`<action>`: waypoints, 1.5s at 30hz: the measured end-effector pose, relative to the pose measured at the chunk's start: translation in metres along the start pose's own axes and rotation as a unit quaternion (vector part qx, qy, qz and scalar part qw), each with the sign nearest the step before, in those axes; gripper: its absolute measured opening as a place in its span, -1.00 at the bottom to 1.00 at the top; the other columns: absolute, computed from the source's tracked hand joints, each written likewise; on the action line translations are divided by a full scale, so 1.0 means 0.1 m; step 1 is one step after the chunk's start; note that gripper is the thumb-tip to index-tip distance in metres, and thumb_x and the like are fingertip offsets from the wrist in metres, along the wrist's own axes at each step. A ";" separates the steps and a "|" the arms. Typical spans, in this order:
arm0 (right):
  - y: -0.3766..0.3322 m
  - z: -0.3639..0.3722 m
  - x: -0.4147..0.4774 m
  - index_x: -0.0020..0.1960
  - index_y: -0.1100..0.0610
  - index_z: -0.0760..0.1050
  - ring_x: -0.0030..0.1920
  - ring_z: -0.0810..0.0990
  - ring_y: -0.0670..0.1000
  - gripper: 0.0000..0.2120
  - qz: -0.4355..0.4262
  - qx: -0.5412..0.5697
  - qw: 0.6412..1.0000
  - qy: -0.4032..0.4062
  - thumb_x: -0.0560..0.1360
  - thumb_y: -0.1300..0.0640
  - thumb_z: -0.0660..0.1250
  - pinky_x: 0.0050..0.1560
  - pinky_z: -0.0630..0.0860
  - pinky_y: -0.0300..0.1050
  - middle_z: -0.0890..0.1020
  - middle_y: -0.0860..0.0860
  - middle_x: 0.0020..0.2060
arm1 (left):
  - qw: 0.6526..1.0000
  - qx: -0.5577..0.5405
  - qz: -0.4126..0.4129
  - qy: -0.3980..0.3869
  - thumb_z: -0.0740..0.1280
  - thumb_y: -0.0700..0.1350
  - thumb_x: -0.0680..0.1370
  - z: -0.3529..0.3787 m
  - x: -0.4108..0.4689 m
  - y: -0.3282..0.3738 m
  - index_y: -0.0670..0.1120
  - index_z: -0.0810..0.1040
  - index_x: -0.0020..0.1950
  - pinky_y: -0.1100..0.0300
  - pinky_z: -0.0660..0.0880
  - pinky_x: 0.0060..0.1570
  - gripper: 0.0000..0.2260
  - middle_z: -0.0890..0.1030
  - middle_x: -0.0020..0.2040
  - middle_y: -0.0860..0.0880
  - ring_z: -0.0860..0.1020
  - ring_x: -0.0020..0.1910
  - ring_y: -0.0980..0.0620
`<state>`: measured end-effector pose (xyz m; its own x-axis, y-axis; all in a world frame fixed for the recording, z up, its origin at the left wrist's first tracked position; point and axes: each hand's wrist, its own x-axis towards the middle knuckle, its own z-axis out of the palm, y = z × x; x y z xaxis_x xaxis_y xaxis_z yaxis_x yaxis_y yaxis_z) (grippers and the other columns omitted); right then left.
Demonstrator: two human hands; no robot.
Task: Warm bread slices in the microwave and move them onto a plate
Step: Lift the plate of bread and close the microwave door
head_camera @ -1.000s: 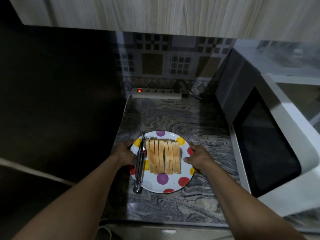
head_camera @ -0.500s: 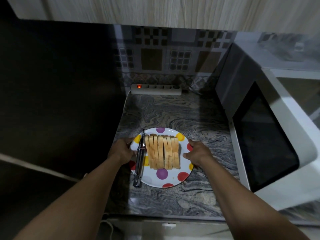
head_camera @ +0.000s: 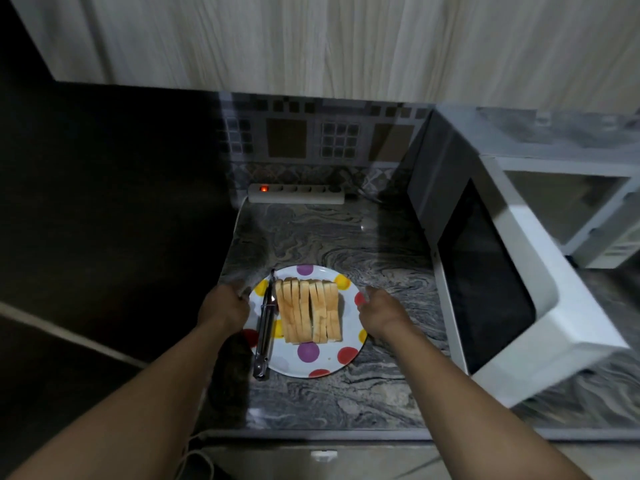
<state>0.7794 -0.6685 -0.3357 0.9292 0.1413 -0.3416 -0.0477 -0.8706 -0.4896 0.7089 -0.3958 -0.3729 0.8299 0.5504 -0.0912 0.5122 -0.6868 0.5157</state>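
Low in the centre of the frame, my left hand (head_camera: 225, 308) curls on the plate's (head_camera: 304, 367) left rim; my right hand (head_camera: 379, 311) curls loosely at its right rim, contact unclear. Bread slices (head_camera: 310, 310) and tongs (head_camera: 265, 332) lie on it, on the worktop (head_camera: 346, 237).

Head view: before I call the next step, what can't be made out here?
- Microwave: the door glass is dark, so the inside is hidden; the controls are blurred.
- Left hand and right hand at the plate rim: fingertips hidden, grip unclear.
- Bread slices: packed on edge, count uncertain.
- Tongs: tip detail too small.
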 end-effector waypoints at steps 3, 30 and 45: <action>-0.13 -0.19 -0.25 0.41 0.11 0.41 0.31 0.52 0.19 -0.59 0.007 -0.015 1.000 0.021 0.59 0.02 0.22 0.24 0.49 0.00 0.52 0.15 0.34 | 0.997 0.009 0.053 0.053 0.32 -0.17 0.52 -0.22 -0.12 0.28 -0.09 0.60 0.23 0.01 0.52 0.00 -0.71 0.63 0.12 -0.25 0.59 0.10 -0.29; 0.43 -1.74 -1.49 0.62 0.21 -0.20 0.59 -0.17 0.26 -0.24 0.057 -0.174 0.944 0.273 0.60 0.30 0.21 0.53 -0.08 0.35 -0.09 0.25 0.60 | 0.857 0.041 0.512 -0.044 0.11 -0.07 0.67 -0.05 -1.02 3.75 0.11 0.25 0.55 -0.02 0.37 0.38 -0.57 0.17 0.60 -0.06 0.30 0.50 -0.12; 1.90 -2.67 -1.17 0.62 0.14 -0.29 0.60 -0.22 0.21 -0.37 -0.007 -0.271 0.934 0.231 0.69 0.08 -0.02 0.51 -0.19 0.40 -0.14 0.20 0.61 | 0.893 0.083 0.442 -0.025 -0.14 0.23 0.65 0.78 -1.34 4.34 0.20 0.03 0.59 -0.22 -0.05 0.52 -0.51 0.01 0.63 -0.04 -0.13 0.60 -0.03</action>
<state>0.7594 -0.9766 -0.1745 0.9934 0.0442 0.1061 0.0412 -0.9987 0.0303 0.8374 -0.8045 -0.2039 0.9330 -0.2601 0.2487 -0.3250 -0.9058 0.2718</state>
